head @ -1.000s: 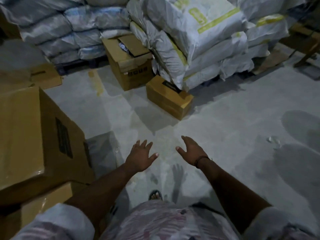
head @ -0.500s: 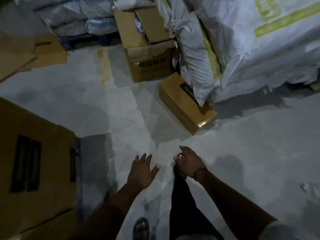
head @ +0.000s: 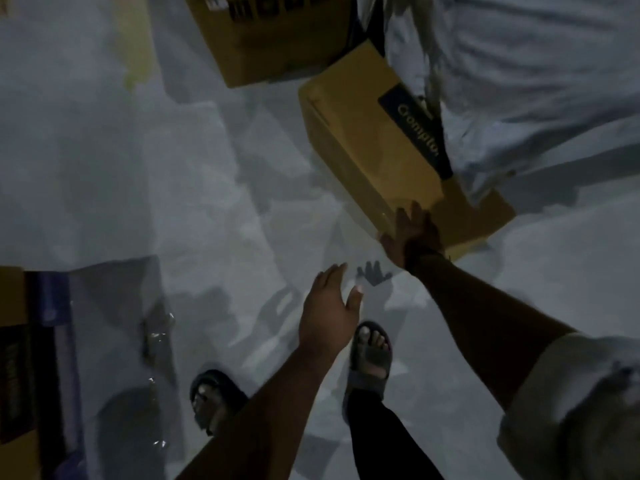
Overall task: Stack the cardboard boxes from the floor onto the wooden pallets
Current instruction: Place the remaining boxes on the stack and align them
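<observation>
**FLOOR BOX: FIRST CONTACT**

Brought the right hand (head: 412,237) forward since half a second earlier, from mid-air onto the near end of the long yellow-brown cardboard box with dark label (head: 367,143). Laid fingers flat, no curl seen. Held the left hand (head: 329,306) spread wide, apart from the box, probably for the opposite side. Found the box on the grey concrete floor (head: 173,168), against white woven sacks (head: 536,81); hence approached by its free end.

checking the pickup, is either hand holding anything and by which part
The right hand lies on the near end of the labelled cardboard box; whether it grips cannot be told. The left hand is open, touching nothing.
</observation>
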`<state>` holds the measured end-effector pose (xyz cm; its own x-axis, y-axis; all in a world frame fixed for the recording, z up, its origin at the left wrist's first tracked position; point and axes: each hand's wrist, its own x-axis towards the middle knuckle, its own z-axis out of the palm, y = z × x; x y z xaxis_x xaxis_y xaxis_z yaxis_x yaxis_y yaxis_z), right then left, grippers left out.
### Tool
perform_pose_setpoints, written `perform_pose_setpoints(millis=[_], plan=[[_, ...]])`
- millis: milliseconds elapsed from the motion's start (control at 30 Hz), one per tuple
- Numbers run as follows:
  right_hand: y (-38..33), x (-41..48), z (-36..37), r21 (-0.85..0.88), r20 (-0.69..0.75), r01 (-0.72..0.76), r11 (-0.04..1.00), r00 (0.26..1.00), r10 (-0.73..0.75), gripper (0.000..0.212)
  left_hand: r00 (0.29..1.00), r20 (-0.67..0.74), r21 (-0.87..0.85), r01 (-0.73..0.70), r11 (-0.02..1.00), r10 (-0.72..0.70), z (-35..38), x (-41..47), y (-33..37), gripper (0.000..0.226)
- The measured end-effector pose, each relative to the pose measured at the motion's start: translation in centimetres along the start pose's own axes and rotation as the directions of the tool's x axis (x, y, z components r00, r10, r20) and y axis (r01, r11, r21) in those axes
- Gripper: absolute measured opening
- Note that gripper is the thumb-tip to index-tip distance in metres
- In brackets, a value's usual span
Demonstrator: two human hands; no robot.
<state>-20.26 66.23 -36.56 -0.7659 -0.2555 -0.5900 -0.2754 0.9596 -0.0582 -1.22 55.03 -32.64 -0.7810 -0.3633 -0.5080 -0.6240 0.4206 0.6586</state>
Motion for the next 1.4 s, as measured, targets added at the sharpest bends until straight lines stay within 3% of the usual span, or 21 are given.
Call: perform_pose_setpoints(millis=[100,200,267,367,433,533,600,667,733,767,833,867,1000,1100,1200,1300,1400], plan=[[-0.7,-0.6,4.1,-0.048,-0.043,-0.038,0.998,0.998,0.036,0.093,1.0,-0.021,-0.04,0.017,0.999,-0.018,1.6,2.9,-1.9,0.056],[-2.2,-3.5,6.7,-0.15,-0.081,0.121,0.981,0.988,-0.134,0.085,0.993,-0.077,-0.082,0.08,0.993,-0.086,1.7,4.1,-2.5,0.049],[-3.0,-4.9,6.7,-0.098,-0.077,0.251,0.963,0.963,-0.258,0.079,0.987,-0.067,-0.124,0.138,0.983,-0.147,1.5,4.2,-2.0,0.051],[-3.6,-6.6,5.8,0.03,-0.321,0.369,0.929,0.884,-0.34,0.064,0.973,-0.105,-0.225,0.178,0.958,-0.205,0.8,4.1,-0.9,0.054],[-3.5,-6.2,4.2,0.053,-0.504,0.39,0.919,0.805,-0.312,0.061,0.965,-0.093,-0.309,0.206,0.929,-0.245,0.4,4.7,-0.3,0.056],[-2.6,-3.3,2.2,0.102,-0.585,0.332,0.938,0.783,-0.213,0.05,0.927,0.112,-0.494,0.364,0.79,-0.357,-0.1,6.8,-0.5,0.065],[-2.0,-0.6,1.7,0.199,-0.52,0.285,0.938,0.842,-0.146,0.045,0.9,0.192,-0.542,0.429,0.723,-0.391,0.0,7.9,-1.1,0.073],[-1.8,1.9,1.7,0.23,-0.361,0.204,0.952,0.926,-0.111,0.05,0.918,0.169,-0.433,0.396,0.809,-0.359,0.5,8.7,-1.7,0.083],[-1.4,4.2,2.0,0.227,-0.188,0.127,0.966,0.979,-0.084,0.062,0.917,0.005,-0.256,0.387,0.886,-0.399,1.0,9.5,-2.6,0.088],[-1.4,5.2,2.1,0.237,-0.121,0.114,0.965,0.989,-0.087,0.069,0.882,-0.093,-0.215,0.436,0.874,-0.463,1.1,9.9,-3.3,0.088],[-1.7,7.0,2.4,0.238,-0.061,0.141,0.961,0.99,-0.13,0.08,0.794,-0.141,-0.314,0.531,0.787,-0.591,0.7,10.6,-4.8,0.091],[-2.2,8.0,2.5,0.209,-0.062,0.175,0.962,0.984,-0.165,0.084,0.785,-0.126,-0.372,0.529,0.762,-0.607,0.5,11.1,-5.8,0.096],[-5.5,11.4,2.2,0.163,-0.049,0.255,0.953,0.967,-0.25,0.095,0.901,-0.131,-0.471,0.31,0.826,-0.413,-0.6,13.0,-8.6,0.103],[-6.5,11.7,1.0,0.075,-0.056,0.291,0.954,0.956,-0.287,0.094,0.901,-0.118,-0.573,0.282,0.769,-0.418,-1.5,13.4,-8.7,0.089],[-8.6,8.3,-0.7,-0.099,-0.086,0.333,0.938,0.936,-0.342,0.094,0.879,-0.136,-0.615,0.287,0.734,-0.458,-3.5,11.1,-8.2,0.078],[-11.8,2.3,-3.5,-0.183,-0.135,0.374,0.909,0.906,-0.4,0.093,0.841,-0.247,-0.603,0.255,0.756,-0.481,-6.4,5.8,-6.4,0.073],[-15.3,-5.6,-6.8,-0.195,-0.04,0.461,0.866,0.878,-0.477,0.094,0.762,-0.336,-0.568,0.305,0.764,-0.554,-11.1,-1.5,-3.3,0.076]])
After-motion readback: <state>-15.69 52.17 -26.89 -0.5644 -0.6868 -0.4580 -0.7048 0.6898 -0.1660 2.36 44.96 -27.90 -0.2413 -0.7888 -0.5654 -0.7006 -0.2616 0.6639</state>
